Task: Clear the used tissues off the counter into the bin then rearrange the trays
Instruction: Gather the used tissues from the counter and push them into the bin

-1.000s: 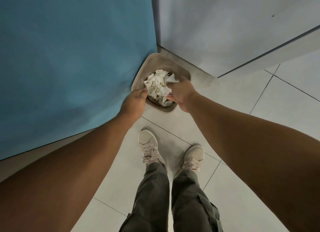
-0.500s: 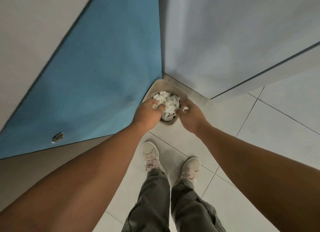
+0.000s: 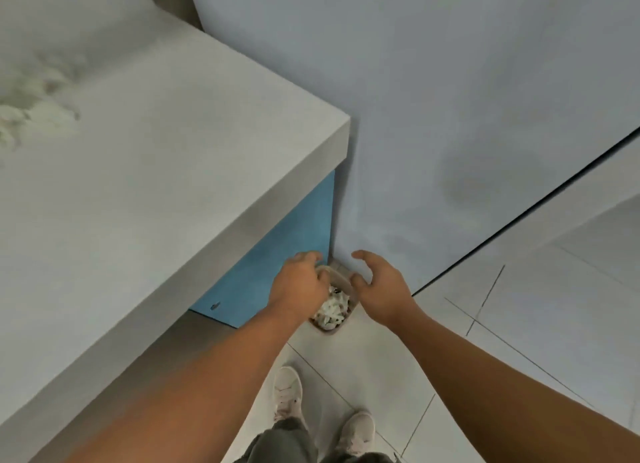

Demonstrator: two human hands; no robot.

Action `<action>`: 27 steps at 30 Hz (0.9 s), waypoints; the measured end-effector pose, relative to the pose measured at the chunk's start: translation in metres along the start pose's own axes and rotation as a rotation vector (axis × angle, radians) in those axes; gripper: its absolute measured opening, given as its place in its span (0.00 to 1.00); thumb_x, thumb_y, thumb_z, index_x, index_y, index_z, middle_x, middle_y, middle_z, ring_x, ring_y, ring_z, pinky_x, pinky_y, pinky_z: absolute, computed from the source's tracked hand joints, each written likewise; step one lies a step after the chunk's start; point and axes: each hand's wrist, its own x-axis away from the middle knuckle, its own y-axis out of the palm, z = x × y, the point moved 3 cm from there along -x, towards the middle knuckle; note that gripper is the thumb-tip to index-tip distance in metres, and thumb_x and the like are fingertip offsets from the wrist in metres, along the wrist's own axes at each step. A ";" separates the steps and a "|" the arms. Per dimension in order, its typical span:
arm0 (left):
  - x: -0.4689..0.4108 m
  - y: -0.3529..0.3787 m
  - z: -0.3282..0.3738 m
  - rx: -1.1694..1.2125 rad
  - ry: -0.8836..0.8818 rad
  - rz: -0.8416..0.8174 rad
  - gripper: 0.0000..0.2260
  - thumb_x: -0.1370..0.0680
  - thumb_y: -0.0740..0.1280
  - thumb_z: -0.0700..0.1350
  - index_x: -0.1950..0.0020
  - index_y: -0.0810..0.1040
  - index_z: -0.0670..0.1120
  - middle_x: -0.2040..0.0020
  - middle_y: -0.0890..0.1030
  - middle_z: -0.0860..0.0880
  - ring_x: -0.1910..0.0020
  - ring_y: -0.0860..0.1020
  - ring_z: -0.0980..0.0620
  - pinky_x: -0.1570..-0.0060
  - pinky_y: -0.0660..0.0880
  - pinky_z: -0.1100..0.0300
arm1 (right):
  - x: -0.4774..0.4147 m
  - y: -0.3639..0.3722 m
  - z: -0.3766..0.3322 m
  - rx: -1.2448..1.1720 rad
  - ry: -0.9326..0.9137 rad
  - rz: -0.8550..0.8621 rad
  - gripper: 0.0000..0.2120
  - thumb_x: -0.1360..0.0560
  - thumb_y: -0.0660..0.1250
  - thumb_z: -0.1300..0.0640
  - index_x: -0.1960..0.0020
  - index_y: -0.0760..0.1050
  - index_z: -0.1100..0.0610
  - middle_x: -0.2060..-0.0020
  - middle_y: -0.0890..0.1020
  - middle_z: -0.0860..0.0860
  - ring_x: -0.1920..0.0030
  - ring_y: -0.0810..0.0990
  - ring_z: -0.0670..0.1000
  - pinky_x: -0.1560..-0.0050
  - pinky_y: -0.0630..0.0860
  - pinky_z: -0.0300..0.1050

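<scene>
A small beige bin (image 3: 341,279) stands on the floor in the corner between the blue cabinet front and the pale wall. White crumpled tissues (image 3: 331,308) fill it to the rim. My left hand (image 3: 298,284) hovers above the bin's left side with loosely curled fingers and nothing in it. My right hand (image 3: 375,282) hangs over the bin's right side, fingers spread and relaxed, also empty. More blurred white tissues (image 3: 38,113) lie on the grey counter (image 3: 166,185) at the far left.
The counter's corner juts out above the blue cabinet front (image 3: 277,265). A pale wall (image 3: 450,116) rises behind the bin. Light floor tiles (image 3: 519,324) stretch to the right. My shoes (image 3: 287,390) stand just below the bin.
Both hands have let go of the tissues and lifted away from the bin. The view has risen, so the countertop and its tissues now show at the left.
</scene>
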 end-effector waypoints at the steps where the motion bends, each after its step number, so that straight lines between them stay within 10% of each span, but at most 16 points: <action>1: 0.006 -0.018 0.011 0.007 0.022 0.031 0.18 0.20 0.62 0.50 0.31 0.73 0.47 0.33 0.76 0.46 0.33 0.73 0.46 0.36 0.71 0.52 | 0.005 -0.009 -0.013 0.009 -0.041 0.007 0.20 0.21 0.63 0.57 0.29 0.70 0.55 0.32 0.74 0.51 0.32 0.71 0.50 0.39 0.59 0.31; 13: 0.070 -0.211 0.051 -0.014 0.121 0.396 0.18 0.18 0.61 0.52 0.30 0.73 0.49 0.32 0.76 0.49 0.34 0.73 0.49 0.35 0.70 0.54 | 0.026 -0.080 -0.195 0.074 -0.515 0.062 0.18 0.21 0.64 0.56 0.31 0.72 0.55 0.32 0.74 0.50 0.32 0.71 0.49 0.35 0.60 0.33; 27: 0.082 -0.345 -0.088 -0.025 -0.133 0.576 0.17 0.19 0.63 0.51 0.31 0.74 0.48 0.33 0.77 0.49 0.34 0.74 0.49 0.37 0.70 0.57 | -0.018 0.012 -0.351 0.182 -0.757 -0.106 0.17 0.21 0.64 0.56 0.33 0.72 0.56 0.33 0.74 0.51 0.33 0.72 0.50 0.36 0.60 0.33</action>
